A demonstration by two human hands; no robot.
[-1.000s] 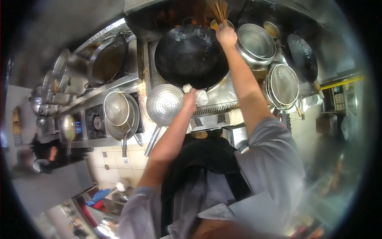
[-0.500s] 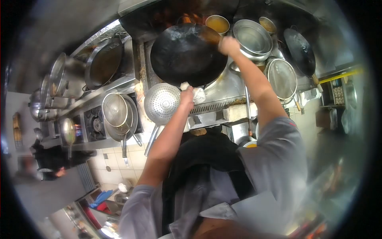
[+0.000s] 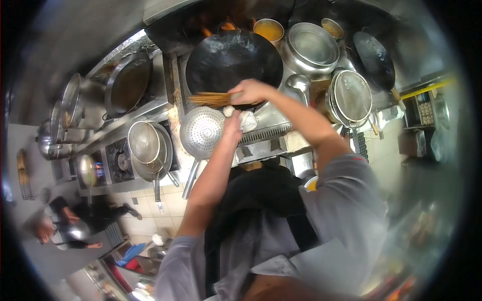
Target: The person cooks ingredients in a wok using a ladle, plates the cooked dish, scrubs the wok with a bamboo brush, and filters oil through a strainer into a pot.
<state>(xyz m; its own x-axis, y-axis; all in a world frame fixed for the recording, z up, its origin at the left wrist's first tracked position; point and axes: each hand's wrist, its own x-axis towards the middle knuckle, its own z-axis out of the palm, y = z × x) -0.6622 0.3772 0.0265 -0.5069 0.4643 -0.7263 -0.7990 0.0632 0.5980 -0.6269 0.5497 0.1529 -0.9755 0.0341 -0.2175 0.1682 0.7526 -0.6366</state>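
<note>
A large black wok (image 3: pixel 231 60) sits on the burner in front of me, flames showing behind it. My right hand (image 3: pixel 252 92) is closed round a bamboo wok brush (image 3: pixel 208 99), whose bristles point left over the wok's near rim. Just below, my left hand (image 3: pixel 232 126) is closed on a white cloth (image 3: pixel 248 121) at that same rim; the wok's near handle is hidden there. A perforated strainer ladle (image 3: pixel 202 131) lies beside my left hand, its handle towards me.
To the right are a ladle (image 3: pixel 298 84), a steel pot (image 3: pixel 313 46), a mesh strainer (image 3: pixel 352 98) and a second wok (image 3: pixel 374 60). A bowl of yellow liquid (image 3: pixel 268 30) stands behind. More strainers (image 3: pixel 144 142) lie left. A person (image 3: pixel 65 220) is at the far left.
My right hand has swept from the wok's far right edge to its near rim, bringing the bamboo brush into clear view. My left hand stays at the cloth. The ladle on the right is now uncovered.
</note>
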